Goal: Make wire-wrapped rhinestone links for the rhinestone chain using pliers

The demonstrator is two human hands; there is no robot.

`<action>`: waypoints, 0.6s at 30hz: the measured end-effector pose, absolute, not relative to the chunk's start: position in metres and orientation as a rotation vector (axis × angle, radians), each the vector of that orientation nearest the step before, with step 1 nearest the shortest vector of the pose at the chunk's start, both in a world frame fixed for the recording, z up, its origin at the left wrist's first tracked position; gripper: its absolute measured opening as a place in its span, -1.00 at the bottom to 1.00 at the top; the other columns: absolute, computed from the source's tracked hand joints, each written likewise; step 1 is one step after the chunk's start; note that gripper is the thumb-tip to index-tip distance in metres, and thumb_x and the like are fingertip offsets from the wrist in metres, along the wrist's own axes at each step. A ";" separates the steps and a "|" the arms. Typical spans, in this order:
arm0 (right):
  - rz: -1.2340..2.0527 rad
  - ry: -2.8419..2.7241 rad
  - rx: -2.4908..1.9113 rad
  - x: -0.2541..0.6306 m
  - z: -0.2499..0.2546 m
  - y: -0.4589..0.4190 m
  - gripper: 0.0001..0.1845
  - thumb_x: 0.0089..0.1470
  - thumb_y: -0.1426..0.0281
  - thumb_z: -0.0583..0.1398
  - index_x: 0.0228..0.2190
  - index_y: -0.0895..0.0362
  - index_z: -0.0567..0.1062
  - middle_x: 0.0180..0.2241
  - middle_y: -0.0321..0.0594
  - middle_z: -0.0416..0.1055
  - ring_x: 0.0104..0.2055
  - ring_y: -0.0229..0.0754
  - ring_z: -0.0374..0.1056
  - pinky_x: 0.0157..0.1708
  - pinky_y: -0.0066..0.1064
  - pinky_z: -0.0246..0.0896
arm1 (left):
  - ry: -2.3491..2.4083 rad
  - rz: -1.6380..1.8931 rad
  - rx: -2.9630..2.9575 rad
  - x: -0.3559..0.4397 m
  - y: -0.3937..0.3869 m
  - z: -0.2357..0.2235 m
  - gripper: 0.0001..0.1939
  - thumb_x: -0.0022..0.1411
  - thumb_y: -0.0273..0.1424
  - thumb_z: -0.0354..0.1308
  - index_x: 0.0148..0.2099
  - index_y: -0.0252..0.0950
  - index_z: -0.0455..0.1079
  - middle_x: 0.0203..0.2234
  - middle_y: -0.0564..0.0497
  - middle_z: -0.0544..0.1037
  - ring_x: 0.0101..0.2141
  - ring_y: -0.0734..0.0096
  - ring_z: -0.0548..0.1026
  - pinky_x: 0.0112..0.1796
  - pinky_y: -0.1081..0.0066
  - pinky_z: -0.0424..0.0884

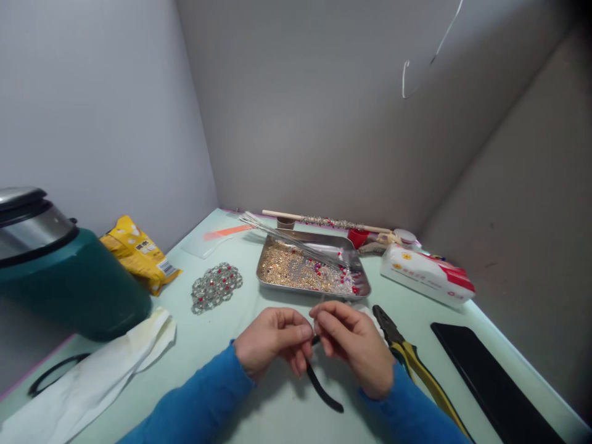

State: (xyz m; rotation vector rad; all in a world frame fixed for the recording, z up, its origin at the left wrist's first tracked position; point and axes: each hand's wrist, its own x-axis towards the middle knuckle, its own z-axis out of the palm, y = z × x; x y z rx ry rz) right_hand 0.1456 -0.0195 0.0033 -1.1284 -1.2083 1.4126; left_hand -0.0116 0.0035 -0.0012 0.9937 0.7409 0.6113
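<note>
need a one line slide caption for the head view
Two blue-sleeved hands, left hand and right hand, pinch something tiny before a steel tray of gold beads, yellow-handled pliers alongside.

A shiny metal tray (362, 285) is seen at centre; matt crumpled paper (99, 370) lower left; glossy yellow plastic-handled pliers (416, 364) lower right.

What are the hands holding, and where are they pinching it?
The left hand and right hand meet fingertip to fingertip, pinching something too small to identify; a black-handled tool lies beneath them.
</note>
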 end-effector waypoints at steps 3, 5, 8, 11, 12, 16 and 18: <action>1.527 -1.178 -1.042 0.149 0.005 -0.020 -0.82 -0.01 0.29 0.22 -0.40 0.16 0.42 -0.67 -0.44 0.24 -0.67 -0.47 0.12 -0.66 -0.62 -0.06 | 0.585 0.593 0.949 -0.013 0.002 -0.002 -0.77 0.07 -0.31 0.17 -0.40 -0.40 0.29 -0.59 -0.03 0.48 -0.68 0.54 0.42 -0.65 0.54 0.36; 1.558 -1.169 -0.997 0.150 0.004 -0.021 -0.83 -0.02 0.31 0.23 -0.43 0.16 0.40 -0.69 -0.45 0.23 -0.68 -0.47 0.11 -0.66 -0.63 -0.08 | 0.501 0.575 0.918 -0.013 0.000 -0.002 -0.77 0.08 -0.31 0.17 -0.40 -0.41 0.30 -0.58 -0.04 0.48 -0.68 0.52 0.43 -0.67 0.53 0.37; 1.605 -1.133 -0.910 0.150 0.003 -0.022 -0.82 -0.05 0.33 0.25 -0.46 0.17 0.39 -0.70 -0.45 0.22 -0.69 -0.48 0.10 -0.68 -0.63 -0.12 | 0.409 0.547 0.879 -0.014 -0.001 -0.003 -0.80 0.06 -0.34 0.19 -0.39 -0.40 0.30 -0.60 -0.03 0.48 -0.68 0.50 0.43 -0.68 0.53 0.38; 1.651 -1.106 -0.813 0.149 0.001 -0.023 -0.85 -0.06 0.36 0.26 -0.46 0.17 0.40 -0.68 -0.44 0.24 -0.69 -0.48 0.11 -0.69 -0.63 -0.13 | 0.365 0.537 0.856 -0.015 -0.002 -0.003 -0.83 0.06 -0.38 0.19 -0.38 -0.40 0.30 -0.63 -0.02 0.49 -0.70 0.51 0.43 -0.69 0.57 0.35; 1.668 -1.103 -0.778 0.149 0.000 -0.024 -0.87 -0.06 0.37 0.26 -0.45 0.16 0.41 -0.68 -0.44 0.25 -0.69 -0.48 0.12 -0.69 -0.63 -0.13 | 0.350 0.535 0.848 -0.016 -0.002 -0.003 -0.83 0.06 -0.38 0.18 -0.38 -0.40 0.30 -0.63 -0.03 0.50 -0.71 0.51 0.43 -0.70 0.58 0.33; 1.725 -1.126 -0.692 0.151 -0.002 -0.026 -0.91 -0.06 0.42 0.25 -0.43 0.14 0.44 -0.62 -0.39 0.30 -0.69 -0.47 0.16 -0.71 -0.62 -0.13 | 0.282 0.501 0.843 -0.016 -0.003 -0.002 -0.82 0.08 -0.35 0.16 -0.38 -0.39 0.30 -0.65 -0.01 0.49 -0.75 0.55 0.39 -0.72 0.59 0.32; 1.714 -1.136 -0.692 0.151 -0.002 -0.027 -0.91 -0.06 0.41 0.25 -0.44 0.13 0.43 -0.60 -0.39 0.30 -0.68 -0.46 0.17 -0.71 -0.62 -0.11 | 0.294 0.496 0.847 -0.016 -0.004 0.000 -0.82 0.07 -0.36 0.17 -0.39 -0.39 0.30 -0.65 0.00 0.49 -0.76 0.55 0.39 -0.73 0.60 0.30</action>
